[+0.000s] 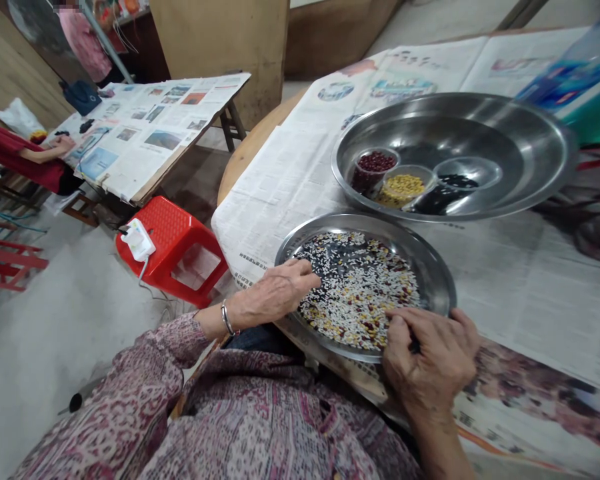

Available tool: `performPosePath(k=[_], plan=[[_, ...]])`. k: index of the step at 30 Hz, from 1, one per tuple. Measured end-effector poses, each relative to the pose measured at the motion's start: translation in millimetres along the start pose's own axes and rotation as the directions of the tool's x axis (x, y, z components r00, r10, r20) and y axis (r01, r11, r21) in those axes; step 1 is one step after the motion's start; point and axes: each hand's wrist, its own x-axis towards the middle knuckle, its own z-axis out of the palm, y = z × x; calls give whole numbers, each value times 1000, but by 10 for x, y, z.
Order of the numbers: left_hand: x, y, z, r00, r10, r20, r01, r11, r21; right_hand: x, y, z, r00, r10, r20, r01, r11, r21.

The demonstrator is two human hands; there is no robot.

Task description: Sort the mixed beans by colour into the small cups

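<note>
A shallow steel plate (427, 267) sits on newspaper, holding a mix of white rice, yellow grains and dark red beans (357, 290). My left hand (273, 292) lies over the plate's near rim, its fingertips touching the mix. My right hand (430, 353) is curled at the lower edge of the mix, and its fingertips are hidden. Behind them, a large steel basin (523, 150) holds small cups of red beans (374, 168), yellow grains (405, 187) and black beans (455, 181).
Newspaper (530, 287) covers the round table. A bottle (567, 77) stands at the top right. On the floor at the left is a red plastic stool (180, 247) with a white charger. Beyond it, a person in red (23, 163) leans on a newspaper-covered table (140, 133).
</note>
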Motion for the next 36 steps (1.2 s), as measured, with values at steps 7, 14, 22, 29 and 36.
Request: performPosePath(k=[7,14,22,29,36], plan=[[125,12,152,979,203,18,-204,979,28,9,4,11,1000,-11,-22,11,1000,8],[294,-129,176,966,248,68,-256,951,173,17,3,18,999,-2,-33,3,1000,23],[193,-206,-33,993,-16,-120,33,990,138,17,-6,9,999,33,-4,-33,999,19],[70,-105,19,983,97,153,-105,993,46,4,-8,-6,997,73,30,-73,997,22],[278,-127,-15,998,-42,48,32,983,178,8,-16,-4,994,102,44,-103,995,11]])
